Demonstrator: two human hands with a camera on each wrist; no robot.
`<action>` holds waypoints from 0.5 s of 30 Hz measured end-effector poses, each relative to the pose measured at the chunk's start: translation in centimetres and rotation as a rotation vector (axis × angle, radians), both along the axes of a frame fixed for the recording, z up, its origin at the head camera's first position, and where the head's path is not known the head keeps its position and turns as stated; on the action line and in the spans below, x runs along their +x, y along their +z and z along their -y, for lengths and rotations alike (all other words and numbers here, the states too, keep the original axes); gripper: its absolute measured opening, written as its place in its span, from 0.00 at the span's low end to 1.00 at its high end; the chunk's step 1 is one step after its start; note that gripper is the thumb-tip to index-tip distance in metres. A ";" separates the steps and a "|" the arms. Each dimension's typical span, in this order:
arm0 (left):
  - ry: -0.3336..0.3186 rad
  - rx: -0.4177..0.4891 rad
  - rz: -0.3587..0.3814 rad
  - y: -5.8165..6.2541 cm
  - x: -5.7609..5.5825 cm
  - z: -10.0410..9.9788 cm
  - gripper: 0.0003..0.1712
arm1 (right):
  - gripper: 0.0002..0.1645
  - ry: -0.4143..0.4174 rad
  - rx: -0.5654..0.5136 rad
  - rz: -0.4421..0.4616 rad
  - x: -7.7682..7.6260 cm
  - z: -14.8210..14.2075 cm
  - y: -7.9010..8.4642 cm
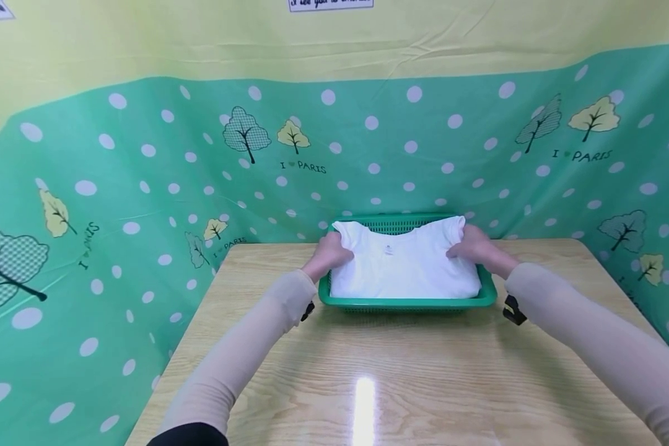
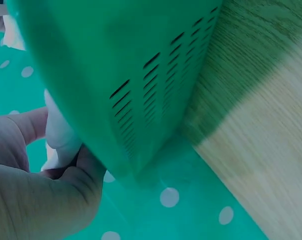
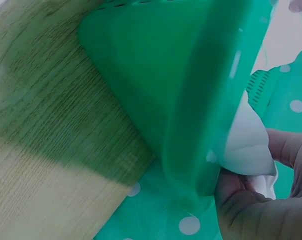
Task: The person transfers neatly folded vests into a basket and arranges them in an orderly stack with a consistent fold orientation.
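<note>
A white shirt (image 1: 404, 266) with a wide neckline and a small neck label lies in a green plastic basket (image 1: 407, 303). My left hand (image 1: 330, 253) pinches the shirt's left shoulder at the basket's left side. On the opposite side, my right hand (image 1: 474, 248) grips the right shoulder. In the left wrist view, white cloth (image 2: 61, 132) sits between thumb and fingers beside the slotted basket wall (image 2: 141, 75). The right wrist view has the cloth (image 3: 248, 145) pinched close to the basket's rim. The lower part of the shirt is hidden inside the basket.
The basket stands near the far edge of a wooden table (image 1: 401, 365). Behind and to the sides hangs a green and yellow curtain (image 1: 368, 142) with dots and trees. A bright light reflection (image 1: 363, 409) shows on the tabletop.
</note>
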State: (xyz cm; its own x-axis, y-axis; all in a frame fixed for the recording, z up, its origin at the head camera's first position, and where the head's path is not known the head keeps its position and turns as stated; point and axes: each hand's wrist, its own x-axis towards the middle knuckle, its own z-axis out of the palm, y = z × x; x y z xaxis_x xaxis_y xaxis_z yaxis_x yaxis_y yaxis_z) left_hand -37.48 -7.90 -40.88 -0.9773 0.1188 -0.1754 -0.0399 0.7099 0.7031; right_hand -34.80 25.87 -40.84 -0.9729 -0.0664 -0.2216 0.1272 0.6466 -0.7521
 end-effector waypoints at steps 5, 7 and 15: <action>-0.013 -0.013 -0.020 0.0 0.1 0.0 0.21 | 0.45 -0.011 0.012 -0.020 0.2 0.2 -0.1; -0.015 -0.017 -0.026 0.0 0.2 0.0 0.22 | 0.48 -0.025 0.024 -0.031 0.3 0.3 0.0; -0.048 0.009 -0.078 0.6 0.8 0.0 0.42 | 0.49 -0.055 0.066 -0.114 0.8 0.7 0.4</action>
State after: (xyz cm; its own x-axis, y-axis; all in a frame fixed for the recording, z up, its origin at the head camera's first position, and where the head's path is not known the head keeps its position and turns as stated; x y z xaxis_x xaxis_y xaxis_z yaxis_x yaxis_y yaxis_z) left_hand -36.71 -7.86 -40.28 -0.9811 0.1673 -0.0973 0.0497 0.7034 0.7091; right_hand -34.00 25.17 -40.44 -0.9937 -0.0008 -0.1117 0.0803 0.6898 -0.7195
